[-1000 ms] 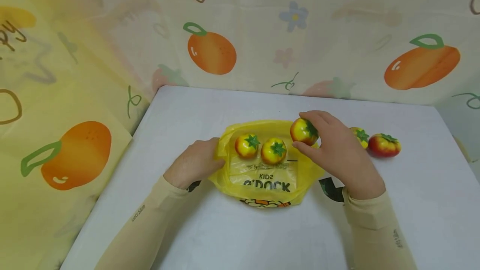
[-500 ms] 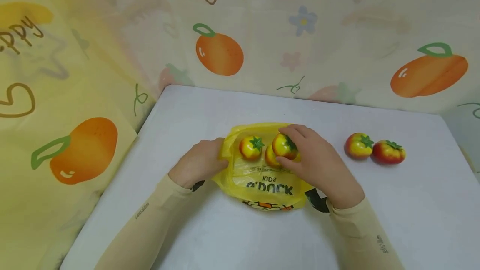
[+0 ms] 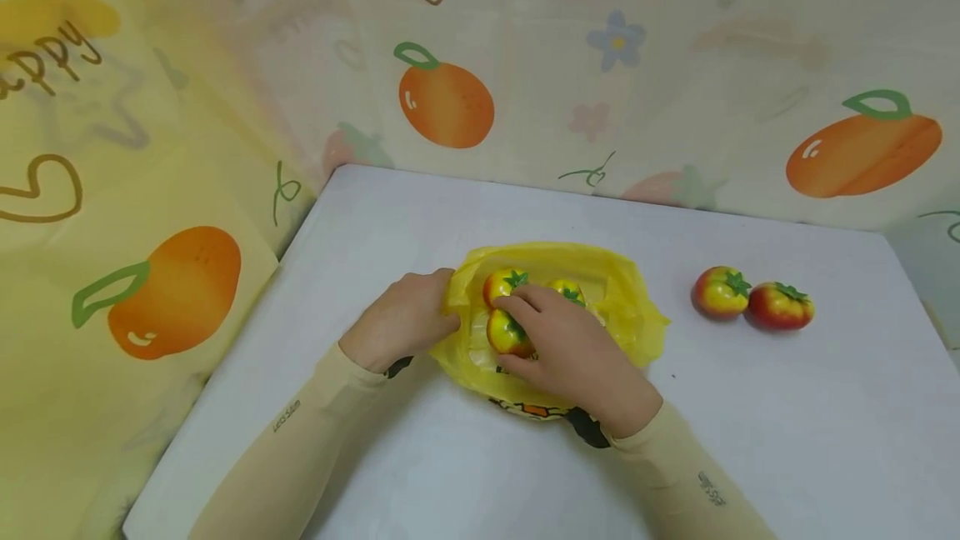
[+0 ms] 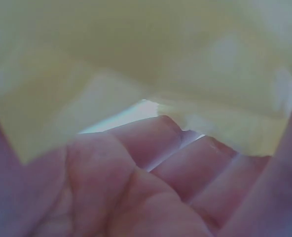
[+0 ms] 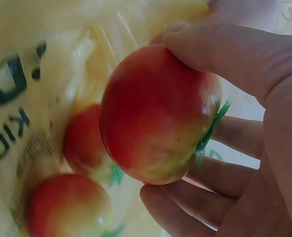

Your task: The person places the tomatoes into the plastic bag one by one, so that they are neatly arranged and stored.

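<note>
1. While the left wrist view is basically a blur of yellow plastic and fingers (image 4: pixel 151 163), it's hard to make out much there; the fingers look curled against the bag, and the head view shows the left hand (image 3: pixel 401 319) gripping the left edge of the yellow bag (image 3: pixel 630 307).
2. The print on the bag is mostly hidden under the right hand (image 3: pixel 566 348) from above; only a bit of an orange cartoon design peeks out at the near edge. The right wrist view shows part of the dark lettering through the plastic, cut off at the frame edge.
3. The held tomato (image 3: pixel 506 332) is pinched between the right thumb and fingers, sitting over the bag, close to the left hand. In the wrist view this tomato (image 5: pixel 158 113) fills the middle, red fading to yellow, green stem toward the palm.
4. Two more tomatoes lie on the bag just behind it, one (image 3: pixel 504 283) at the back left and one (image 3: pixel 566 290) partly covered by the right fingers.
5. Two loose tomatoes (image 3: pixel 752 300) sit touching each other, well off to the right.
6. Everything's on a white table (image 3: pixel 420 465), and a pale curtain (image 3: pixel 675 65) printed with oranges, hearts and flowers hangs behind and to the left.
</note>
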`<control>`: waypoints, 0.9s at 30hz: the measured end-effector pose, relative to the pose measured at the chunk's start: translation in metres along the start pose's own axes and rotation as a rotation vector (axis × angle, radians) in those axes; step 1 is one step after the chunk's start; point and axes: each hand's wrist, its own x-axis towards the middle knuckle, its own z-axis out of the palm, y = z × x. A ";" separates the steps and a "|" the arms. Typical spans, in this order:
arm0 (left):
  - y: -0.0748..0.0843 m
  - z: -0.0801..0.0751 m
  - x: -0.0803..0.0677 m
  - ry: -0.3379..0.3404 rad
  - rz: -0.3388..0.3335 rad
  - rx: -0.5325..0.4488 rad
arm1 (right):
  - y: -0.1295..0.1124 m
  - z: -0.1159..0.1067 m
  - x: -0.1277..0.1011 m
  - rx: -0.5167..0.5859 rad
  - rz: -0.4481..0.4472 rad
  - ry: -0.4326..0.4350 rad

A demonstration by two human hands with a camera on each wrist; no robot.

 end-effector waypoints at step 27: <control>0.004 -0.001 -0.001 -0.025 -0.015 0.020 | -0.012 0.033 0.012 -0.026 -0.045 -0.019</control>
